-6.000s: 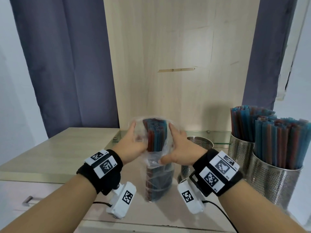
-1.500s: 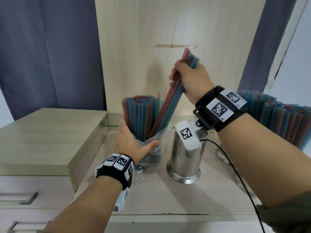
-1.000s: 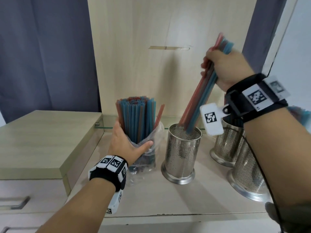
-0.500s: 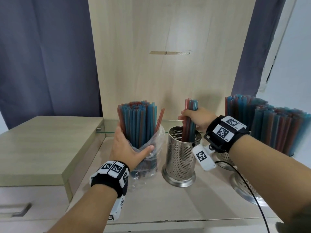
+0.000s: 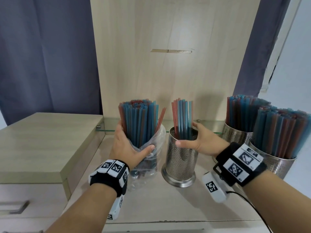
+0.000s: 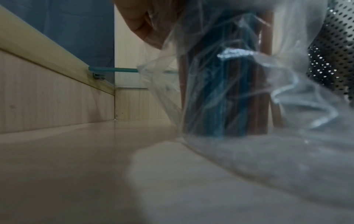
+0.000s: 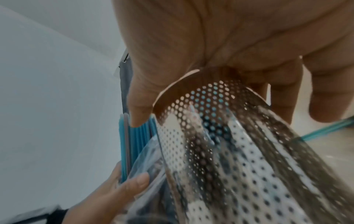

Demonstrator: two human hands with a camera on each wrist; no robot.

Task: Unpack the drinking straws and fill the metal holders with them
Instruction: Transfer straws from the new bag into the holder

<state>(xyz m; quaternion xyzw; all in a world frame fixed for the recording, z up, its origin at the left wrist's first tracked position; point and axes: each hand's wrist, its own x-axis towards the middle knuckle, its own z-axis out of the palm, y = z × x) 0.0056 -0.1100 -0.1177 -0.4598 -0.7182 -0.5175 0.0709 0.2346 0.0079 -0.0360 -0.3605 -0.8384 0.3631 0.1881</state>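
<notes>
Blue and red drinking straws are gripped in a bag and stood in perforated metal holders on a pale wooden counter [image 5: 176, 206].

From the head view three perforated steel holders are counted: a middle one [image 5: 180, 158] part-filled with a small upright bunch of straws [image 5: 182, 120], and two packed ones [image 5: 235, 135] [image 5: 276, 163] at the right. The large straw bundle [image 5: 138, 123], standing in its crumpled clear plastic bag [image 5: 149, 163], is clasped by the left hand [image 5: 125, 148], thumb across the front. The right hand [image 5: 202, 142] is cupped round the middle holder's rim, thumb forward. Only in the left wrist view are the bundle's lower ends [image 6: 226, 106] seen resting on the counter inside the bag; the holder's holes are shown close by the right wrist view.
</notes>
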